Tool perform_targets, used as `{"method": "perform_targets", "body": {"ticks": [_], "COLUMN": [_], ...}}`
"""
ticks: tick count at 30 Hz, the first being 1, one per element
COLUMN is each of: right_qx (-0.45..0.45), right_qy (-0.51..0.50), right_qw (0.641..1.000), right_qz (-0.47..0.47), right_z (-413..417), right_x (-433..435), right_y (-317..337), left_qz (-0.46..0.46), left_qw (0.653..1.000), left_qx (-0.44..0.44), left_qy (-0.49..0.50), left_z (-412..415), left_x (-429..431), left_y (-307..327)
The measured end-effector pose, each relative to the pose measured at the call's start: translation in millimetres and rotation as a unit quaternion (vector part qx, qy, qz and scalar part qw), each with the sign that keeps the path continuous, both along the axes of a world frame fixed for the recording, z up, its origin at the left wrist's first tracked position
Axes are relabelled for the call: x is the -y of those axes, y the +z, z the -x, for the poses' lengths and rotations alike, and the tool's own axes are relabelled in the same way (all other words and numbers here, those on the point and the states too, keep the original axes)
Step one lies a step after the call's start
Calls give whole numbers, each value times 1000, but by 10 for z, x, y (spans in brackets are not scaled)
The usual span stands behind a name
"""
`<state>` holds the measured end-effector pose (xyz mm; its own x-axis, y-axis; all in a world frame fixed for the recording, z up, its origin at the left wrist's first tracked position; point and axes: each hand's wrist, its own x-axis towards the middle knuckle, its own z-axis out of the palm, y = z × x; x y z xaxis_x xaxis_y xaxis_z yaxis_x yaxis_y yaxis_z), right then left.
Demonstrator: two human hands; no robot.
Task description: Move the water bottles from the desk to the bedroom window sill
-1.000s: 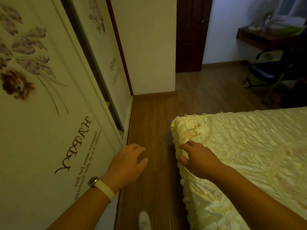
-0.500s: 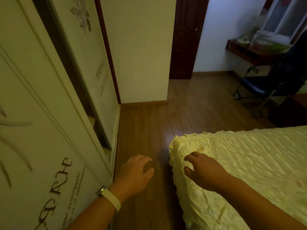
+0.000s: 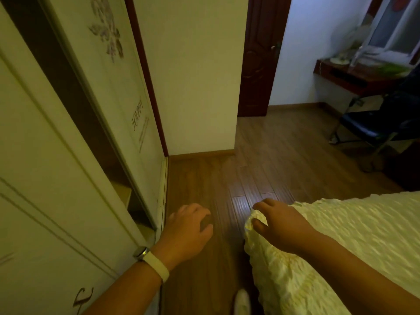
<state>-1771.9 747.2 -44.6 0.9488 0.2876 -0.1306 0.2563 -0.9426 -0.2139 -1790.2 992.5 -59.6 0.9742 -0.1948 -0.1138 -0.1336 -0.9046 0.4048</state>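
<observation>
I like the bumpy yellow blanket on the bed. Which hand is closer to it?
Right. The right hand is over the corner of the yellow blanket; whether it touches is unclear. The left hand is over the wooden floor by the wardrobe.

The head view looks forward and down, close over both hands, desk (image 3: 354, 76) well beyond.

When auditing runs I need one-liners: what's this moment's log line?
place: between wardrobe and bed | left hand: empty | right hand: empty, over bed corner | desk: ahead
</observation>
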Motion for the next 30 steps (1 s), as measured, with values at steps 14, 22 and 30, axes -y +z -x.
{"method": "perform_targets", "body": {"ticks": [14,22,30], "right_qx": [-70,-46,-38], "right_qy": [33,-27,-83], "right_qw": [997,997,993], "right_qz": [-18,-60,-74], "right_z": [-2429,-3797,-4653], "right_x": [-48,458,791], "right_y": [-360,-123,-120], "left_qz": [-29,20,-3], "left_qw": [999,1000,999], "left_qx": [-32,-20,-19], "left_qy": [6,5,-40], "left_z": [-2365,-3852,-5024], "left_x": [-17,472,781], "left_y": [-77,121,81]}}
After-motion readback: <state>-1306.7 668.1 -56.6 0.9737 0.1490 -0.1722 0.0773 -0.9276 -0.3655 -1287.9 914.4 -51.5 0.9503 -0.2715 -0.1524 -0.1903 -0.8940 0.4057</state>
